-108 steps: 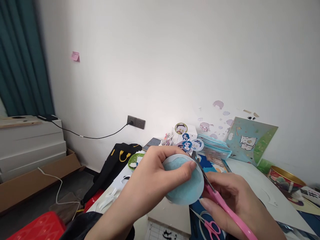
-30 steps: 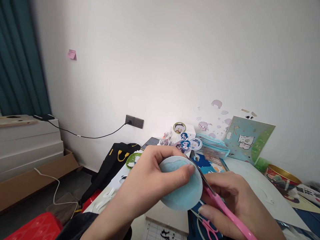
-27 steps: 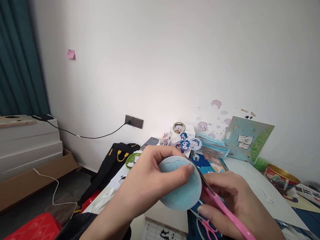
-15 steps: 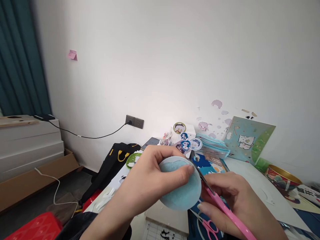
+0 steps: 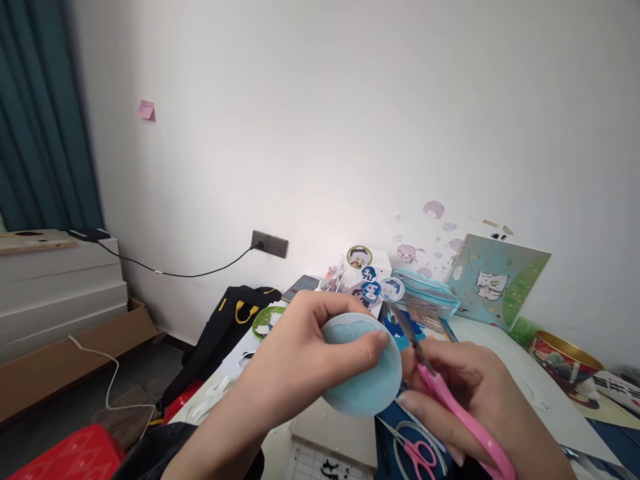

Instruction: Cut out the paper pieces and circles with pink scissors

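My left hand [image 5: 300, 363] pinches a round light-blue paper disc [image 5: 367, 383] with a white rim, thumb on its upper face, fingers curled behind it. My right hand [image 5: 467, 400] grips pink-handled scissors [image 5: 450, 413]. Their dark blades [image 5: 406, 331] stand just off the disc's upper right edge, a little apart from it. Both hands hover above a cluttered white desk [image 5: 500, 353].
A second small pair of pink scissors [image 5: 417, 453] lies on the desk below my hands. Round character stickers [image 5: 371, 290], a blue pouch [image 5: 425, 287], a picture card [image 5: 493, 280] and a tin bowl [image 5: 563, 353] stand behind. A black bag [image 5: 230, 327] and red box [image 5: 75, 453] sit left.
The scissor blades have lifted off the disc's right edge and turned more upright. My right hand has shifted slightly up. The disc stays in my left hand, barely moved.
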Available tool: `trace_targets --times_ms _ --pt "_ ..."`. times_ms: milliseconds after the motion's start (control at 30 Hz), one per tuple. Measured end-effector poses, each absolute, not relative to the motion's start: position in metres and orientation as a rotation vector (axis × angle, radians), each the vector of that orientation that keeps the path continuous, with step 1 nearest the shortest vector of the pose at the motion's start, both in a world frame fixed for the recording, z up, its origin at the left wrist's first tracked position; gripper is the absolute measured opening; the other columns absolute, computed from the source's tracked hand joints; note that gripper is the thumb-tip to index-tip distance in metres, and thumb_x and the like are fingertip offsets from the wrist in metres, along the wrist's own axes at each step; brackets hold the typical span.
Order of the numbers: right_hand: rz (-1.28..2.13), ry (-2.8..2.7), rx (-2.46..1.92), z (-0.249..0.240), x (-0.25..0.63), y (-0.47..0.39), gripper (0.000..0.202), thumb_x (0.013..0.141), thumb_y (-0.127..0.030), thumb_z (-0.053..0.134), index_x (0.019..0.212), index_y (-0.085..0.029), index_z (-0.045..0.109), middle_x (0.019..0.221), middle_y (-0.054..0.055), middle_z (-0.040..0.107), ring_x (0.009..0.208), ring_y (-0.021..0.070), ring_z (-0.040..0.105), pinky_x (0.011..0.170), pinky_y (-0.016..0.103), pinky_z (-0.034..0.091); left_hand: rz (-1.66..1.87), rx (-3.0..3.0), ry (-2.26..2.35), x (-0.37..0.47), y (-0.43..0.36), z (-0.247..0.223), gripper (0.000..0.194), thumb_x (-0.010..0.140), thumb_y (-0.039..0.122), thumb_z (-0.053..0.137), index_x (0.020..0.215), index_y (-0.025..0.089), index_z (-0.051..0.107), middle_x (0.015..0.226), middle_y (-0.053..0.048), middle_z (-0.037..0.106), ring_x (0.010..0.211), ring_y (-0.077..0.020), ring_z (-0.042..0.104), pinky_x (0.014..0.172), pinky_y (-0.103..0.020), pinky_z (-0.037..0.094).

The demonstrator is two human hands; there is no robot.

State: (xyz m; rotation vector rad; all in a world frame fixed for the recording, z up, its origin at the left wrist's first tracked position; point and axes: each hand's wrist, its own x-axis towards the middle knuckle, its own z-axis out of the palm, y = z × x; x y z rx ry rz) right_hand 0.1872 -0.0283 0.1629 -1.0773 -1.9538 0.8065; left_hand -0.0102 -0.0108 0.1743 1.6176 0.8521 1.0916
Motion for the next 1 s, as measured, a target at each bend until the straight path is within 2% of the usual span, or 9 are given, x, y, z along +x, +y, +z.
trace_targets --times_ms 100,267,467,600,733,833,900,1000 --pt "1.029 -1.769 -0.958 0.159 0.185 -0.025 0.02 0.075 -0.033 0.072 0.084 -0.021 0.059 0.053 -0.009 0.044 0.038 0.0058 0.034 0.038 0.018 0.031 1.105 1.651 0.868 -0.008 -0.01 0.173 0.026 0.076 0.038 0.067 0.068 0.014 0.063 0.061 0.001 0.053 0.057 -0.0116 0.047 0.05 -0.02 0.038" --pt "1.035 -1.633 -0.938 0.152 0.178 -0.02 0.019 0.078 -0.028 0.07 0.071 -0.021 0.055 0.042 -0.009 0.046 0.035 0.0078 0.041 0.038 0.018 0.035 1.118 1.671 0.812 -0.004 -0.011 0.172 0.024 0.078 0.038 0.067 0.074 0.014 0.068 0.066 0.0 0.057 0.062 -0.0128 0.049 0.055 -0.021 0.041" --pt "1.009 -1.574 -0.908 0.149 0.175 -0.02 0.017 0.079 -0.029 0.071 0.075 -0.02 0.056 0.041 -0.009 0.048 0.035 0.0072 0.04 0.04 0.019 0.034 1.125 1.596 0.788 -0.003 -0.013 0.176 0.025 0.082 0.039 0.062 0.075 0.015 0.066 0.069 -0.001 0.058 0.063 -0.0129 0.052 0.054 -0.02 0.042" --pt "0.971 -1.563 -0.931 0.15 0.173 -0.022 0.019 0.08 -0.03 0.069 0.071 -0.021 0.055 0.043 -0.009 0.047 0.036 0.0073 0.041 0.039 0.018 0.034 1.148 1.606 0.771 -0.004 -0.012 0.176 0.018 0.08 0.032 0.065 0.074 0.015 0.065 0.066 0.001 0.055 0.059 -0.011 0.049 0.052 -0.019 0.04" --pt "0.995 -1.631 -0.918 0.151 0.173 -0.024 0.02 0.074 -0.026 0.073 0.071 -0.021 0.054 0.048 -0.009 0.045 0.039 0.0067 0.036 0.039 0.018 0.032 1.116 1.589 0.792 -0.005 -0.013 0.177 0.02 0.081 0.033 0.064 0.073 0.015 0.064 0.062 0.002 0.052 0.056 -0.0101 0.047 0.049 -0.019 0.039" --pt "1.004 -1.704 -0.851 0.154 0.175 -0.028 0.026 0.069 -0.037 0.075 0.073 -0.02 0.056 0.057 -0.007 0.042 0.048 0.0095 0.035 0.044 0.021 0.031 1.175 1.604 0.782 -0.005 -0.014 0.177 0.02 0.08 0.035 0.065 0.074 0.016 0.065 0.064 0.002 0.055 0.057 -0.0098 0.048 0.05 -0.018 0.039" --pt "0.972 -1.705 -0.87 0.156 0.176 -0.031 0.032 0.064 -0.043 0.076 0.071 -0.02 0.055 0.06 -0.005 0.042 0.053 0.0123 0.038 0.049 0.024 0.034 1.216 1.606 0.76 -0.006 -0.015 0.176 0.019 0.08 0.033 0.067 0.073 0.016 0.067 0.066 0.002 0.058 0.06 -0.0101 0.051 0.052 -0.016 0.041" --pt "0.881 -1.694 -0.986 0.156 0.178 -0.035 0.034 0.059 -0.043 0.078 0.065 -0.02 0.054 0.062 -0.002 0.045 0.058 0.0164 0.044 0.054 0.029 0.041 1.224 1.568 0.731 -0.008 -0.016 0.176 0.016 0.079 0.031 0.068 0.071 0.017 0.067 0.066 0.002 0.06 0.061 -0.0107 0.053 0.051 -0.016 0.042"
